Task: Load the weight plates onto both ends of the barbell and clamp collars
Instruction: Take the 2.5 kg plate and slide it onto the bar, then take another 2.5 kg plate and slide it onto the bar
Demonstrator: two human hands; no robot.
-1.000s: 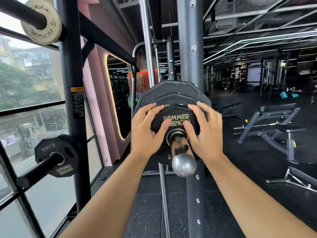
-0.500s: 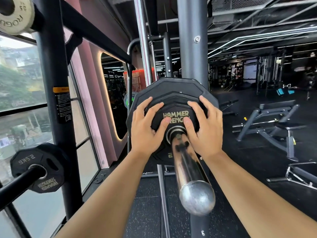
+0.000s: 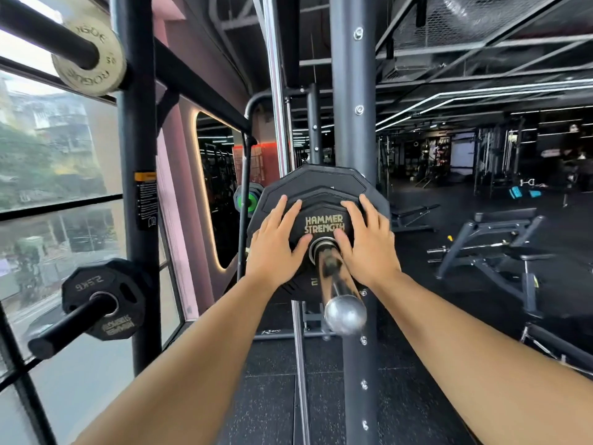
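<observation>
Left hand (image 3: 276, 239) and right hand (image 3: 365, 242), fingers straight and spread, pressed flat against small black rubber weight plate with gold lettering (image 3: 324, 220), either side of chrome barbell sleeve (image 3: 337, 284). Seated at sleeve's inner end, against larger black many-sided plate (image 3: 321, 178). Behind, grey steel rack upright (image 3: 353, 91).

The round silver barbell sleeve (image 3: 333, 277) is polished metal, glossy and mirror-bright, with a duller, scuffed domed end. The small black many-sided weight plate (image 3: 324, 216) on it looks matt and rubbery, with gold lettering; the larger black plate (image 3: 321, 176) behind has the same dull finish. The dark grey rack upright (image 3: 353, 91) is smooth painted metal. The black floor (image 3: 269, 406) looks speckled and grainy
</observation>
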